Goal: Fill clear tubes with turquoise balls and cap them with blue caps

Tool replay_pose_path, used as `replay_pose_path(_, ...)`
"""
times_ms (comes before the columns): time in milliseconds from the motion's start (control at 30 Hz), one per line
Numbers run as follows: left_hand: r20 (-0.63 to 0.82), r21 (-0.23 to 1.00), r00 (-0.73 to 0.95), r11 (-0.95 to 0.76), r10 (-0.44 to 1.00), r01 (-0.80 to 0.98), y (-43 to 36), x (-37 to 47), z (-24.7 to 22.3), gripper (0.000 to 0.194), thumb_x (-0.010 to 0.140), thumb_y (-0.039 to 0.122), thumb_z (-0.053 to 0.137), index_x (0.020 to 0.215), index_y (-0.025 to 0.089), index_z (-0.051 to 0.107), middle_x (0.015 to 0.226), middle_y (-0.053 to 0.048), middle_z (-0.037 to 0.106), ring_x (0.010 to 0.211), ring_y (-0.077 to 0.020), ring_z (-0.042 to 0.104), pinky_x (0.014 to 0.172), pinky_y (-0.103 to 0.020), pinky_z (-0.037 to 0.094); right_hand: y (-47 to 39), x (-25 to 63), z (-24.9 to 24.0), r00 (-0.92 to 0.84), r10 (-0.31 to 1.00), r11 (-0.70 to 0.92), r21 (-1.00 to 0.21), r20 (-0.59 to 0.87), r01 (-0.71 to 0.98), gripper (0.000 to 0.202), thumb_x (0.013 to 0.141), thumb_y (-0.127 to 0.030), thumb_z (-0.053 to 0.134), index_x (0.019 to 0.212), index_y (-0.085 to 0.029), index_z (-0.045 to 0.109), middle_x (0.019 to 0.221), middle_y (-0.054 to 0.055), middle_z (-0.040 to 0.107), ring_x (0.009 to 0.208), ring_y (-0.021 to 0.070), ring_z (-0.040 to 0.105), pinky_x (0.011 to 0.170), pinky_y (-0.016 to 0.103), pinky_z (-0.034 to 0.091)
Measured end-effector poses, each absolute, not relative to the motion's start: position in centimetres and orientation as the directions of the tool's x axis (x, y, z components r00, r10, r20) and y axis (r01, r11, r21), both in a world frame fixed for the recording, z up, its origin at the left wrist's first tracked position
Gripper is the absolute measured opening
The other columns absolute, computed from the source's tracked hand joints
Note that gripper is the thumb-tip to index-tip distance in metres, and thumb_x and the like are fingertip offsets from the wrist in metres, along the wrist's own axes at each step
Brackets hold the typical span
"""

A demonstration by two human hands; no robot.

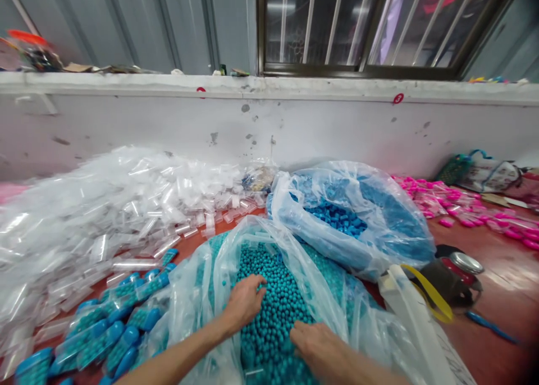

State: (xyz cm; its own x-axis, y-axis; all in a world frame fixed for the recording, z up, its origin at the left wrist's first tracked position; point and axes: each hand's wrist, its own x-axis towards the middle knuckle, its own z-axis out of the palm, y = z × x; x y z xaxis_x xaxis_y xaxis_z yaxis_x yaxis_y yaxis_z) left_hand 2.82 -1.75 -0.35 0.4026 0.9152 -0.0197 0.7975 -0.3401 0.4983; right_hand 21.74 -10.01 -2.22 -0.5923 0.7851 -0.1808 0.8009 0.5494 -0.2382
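Observation:
A clear plastic bag (pixel 295 256) stands open at the front middle, filled with small round teal beads (pixel 273 295). Over the left part of the beads is my left hand (pixel 246 299), its fingers curled toward the right; what it holds, if anything, is hidden. My right hand (pixel 314 343) rests at the right side of the beads, its fingers bent down against them, and its fingertips are partly hidden. To the left of the bag lie clear tubes with blue caps (pixel 120 340), filled with teal beads.
Clear empty tubes (pixel 105 205) form a big heap at the left. Behind the beads stands a bag of blue caps (pixel 341 219). Pink pieces (pixel 458 202), a dark object with a silver lid (pixel 465 262) and a white container (pixel 415 312) are at the right.

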Motion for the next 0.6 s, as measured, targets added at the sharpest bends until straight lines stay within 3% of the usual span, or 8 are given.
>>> replay_pose_path(167, -0.077, 0.512, 0.369, -0.281, 0.926, 0.812, 0.8, 2.9, -1.1, 0.027, 0.08, 0.02, 0.041, 0.098, 0.015, 0.061, 0.091, -0.006, 0.068, 0.086, -0.0176, 0.061, 0.079, -0.028, 0.043, -9.1, 22.7, -1.2, -0.508, 0.829, 0.4, -0.389, -0.232, 0.83, 0.008, 0.08, -0.019, 0.05, 0.086, -0.017, 0.054, 0.089, 0.006, 0.06, 0.081, 0.0177, 0.056, 0.065, 0.024, 0.036)
replay_pose_path(333, -0.118, 0.536, 0.394, -0.276, 0.911, 0.798, -0.1, 2.7, -2.1, 0.026, 0.079, 0.02, 0.044, 0.097, 0.018, 0.062, 0.086, -0.002, 0.068, 0.082, -0.0158, 0.061, 0.076, -0.025, 0.044, -8.9, 23.4, -1.8, -0.486, 0.838, 0.292, -0.551, -0.247, 0.782, 0.028, 0.076, -0.011, 0.049, 0.103, -0.015, 0.052, 0.094, 0.006, 0.058, 0.087, 0.0173, 0.053, 0.077, 0.026, 0.037)
replay_pose_path(600, -0.078, 0.519, 0.45, -0.349, 0.89, 0.78, -1.1, 3.0, -2.1, 0.026, 0.08, 0.022, 0.045, 0.1, 0.02, 0.061, 0.098, -0.004, 0.066, 0.093, -0.0191, 0.059, 0.085, -0.029, 0.041, -8.8, 23.6, -2.2, -0.455, 0.836, 0.298, -0.441, -0.308, 0.847, 0.021, 0.076, -0.01, 0.045, 0.092, -0.016, 0.057, 0.091, 0.006, 0.053, 0.083, 0.0168, 0.05, 0.073, 0.026, 0.036)
